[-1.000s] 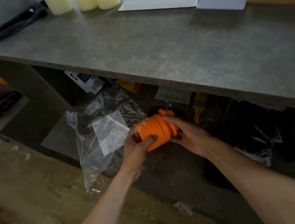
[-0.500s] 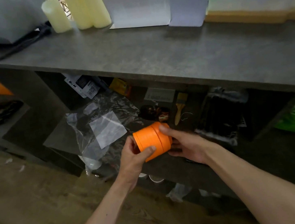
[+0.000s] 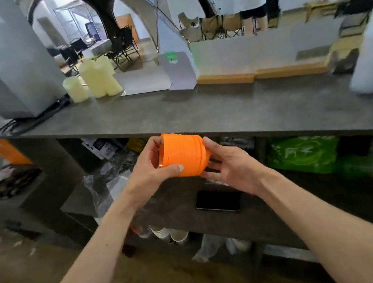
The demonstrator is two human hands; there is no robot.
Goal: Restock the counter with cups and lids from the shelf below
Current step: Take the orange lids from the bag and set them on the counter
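Both forearms reach forward from the bottom of the view. The left hand (image 3: pixel 151 170) and the right hand (image 3: pixel 228 167) hold between them a stack of orange lids (image 3: pixel 184 157), which lies on its side in the air, just in front of the front edge of the surface (image 3: pixel 224 112). The left hand is wrapped around the left end of the stack, with the thumb pressed on the near side. The right hand is half spread and its fingertips press on the right end.

Under the hands is the shelf (image 3: pixel 180 204), where a black phone (image 3: pixel 217 201) lies flat. To the left on it lies a crumpled clear plastic bag (image 3: pixel 105 184), and to the right a green bag (image 3: pixel 302 153). Lower down, some white cups (image 3: pixel 170 236) are partly visible on their side.

Farther away, on the gray surface, pale yellow cup stacks (image 3: pixel 97 78) stand at the back left, beside a gray machine (image 3: pixel 9 63). A white folded card (image 3: pixel 145 80) stands near them. A blurred white object (image 3: pixel 372 53) is at the right edge.
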